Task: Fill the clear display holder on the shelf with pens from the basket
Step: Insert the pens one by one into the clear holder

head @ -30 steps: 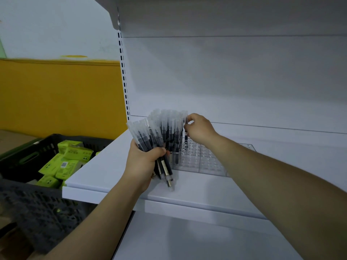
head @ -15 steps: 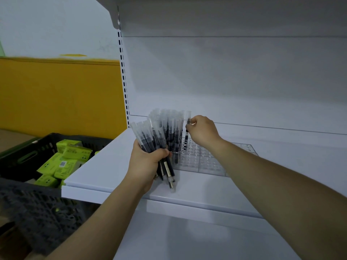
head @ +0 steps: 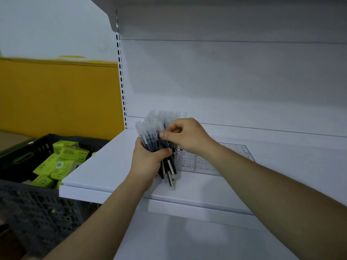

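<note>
At centre frame, the left hand [head: 147, 162] is wrapped tight round a fat bundle of pens [head: 150, 134], caps up, while the right hand [head: 187, 136] pinches at the bundle's top with thumb and forefinger. Just right of them the clear display holder [head: 231, 154] lies on the white shelf [head: 101, 169]. Down at lower left sits the dark basket [head: 33, 212], green packs [head: 63, 164] inside.

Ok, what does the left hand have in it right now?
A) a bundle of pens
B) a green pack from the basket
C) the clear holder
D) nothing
A: the left hand grips a bundle of pens roughly upright over the white shelf, while the right hand pinches at a pen near the bundle's top.
</note>
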The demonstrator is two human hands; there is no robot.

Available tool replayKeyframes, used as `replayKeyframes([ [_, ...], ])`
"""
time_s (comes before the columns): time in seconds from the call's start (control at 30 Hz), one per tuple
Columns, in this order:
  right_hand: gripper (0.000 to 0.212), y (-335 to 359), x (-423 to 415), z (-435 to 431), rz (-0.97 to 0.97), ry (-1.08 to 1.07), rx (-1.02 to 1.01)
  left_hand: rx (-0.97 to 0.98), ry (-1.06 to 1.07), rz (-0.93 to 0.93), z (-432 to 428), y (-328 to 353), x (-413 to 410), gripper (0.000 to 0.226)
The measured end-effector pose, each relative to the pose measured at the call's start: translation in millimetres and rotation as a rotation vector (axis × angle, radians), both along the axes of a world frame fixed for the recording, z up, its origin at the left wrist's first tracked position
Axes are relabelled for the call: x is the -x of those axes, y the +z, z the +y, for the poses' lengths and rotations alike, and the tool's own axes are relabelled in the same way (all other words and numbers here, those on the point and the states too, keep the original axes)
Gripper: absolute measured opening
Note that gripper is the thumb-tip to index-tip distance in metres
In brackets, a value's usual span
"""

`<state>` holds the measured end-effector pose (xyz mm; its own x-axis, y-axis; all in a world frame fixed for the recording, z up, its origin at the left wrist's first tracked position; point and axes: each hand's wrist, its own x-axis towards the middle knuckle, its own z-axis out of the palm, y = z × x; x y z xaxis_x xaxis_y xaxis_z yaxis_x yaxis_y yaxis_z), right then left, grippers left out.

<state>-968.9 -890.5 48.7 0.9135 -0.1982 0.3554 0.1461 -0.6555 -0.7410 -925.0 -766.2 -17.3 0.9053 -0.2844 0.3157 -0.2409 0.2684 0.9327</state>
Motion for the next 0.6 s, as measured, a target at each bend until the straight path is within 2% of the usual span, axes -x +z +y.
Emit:
replayKeyframes([
  [0.23, 0.006, -2, 4, -1, 0.018, -0.035, -0.004, 0.002, -0.011, 0.019, -3, -2, 0, 0.051],
  [0.37, 0.015, -6, 5, -4, -0.028, -0.08, 0.023, 0.001, 0.023, 0.036, -6, -1, 1, 0.05],
  [0.43, 0.011, -4, 8, -6, -0.086, -0.119, -0.013, 0.009, 0.043, 0.056, -8, 0, 2, 0.049],
  [0.6, 0.012, 6, 12, -28, -0.372, -0.317, -0.209, 0.0, 0.059, 0.116, -9, -2, 1, 0.057],
])
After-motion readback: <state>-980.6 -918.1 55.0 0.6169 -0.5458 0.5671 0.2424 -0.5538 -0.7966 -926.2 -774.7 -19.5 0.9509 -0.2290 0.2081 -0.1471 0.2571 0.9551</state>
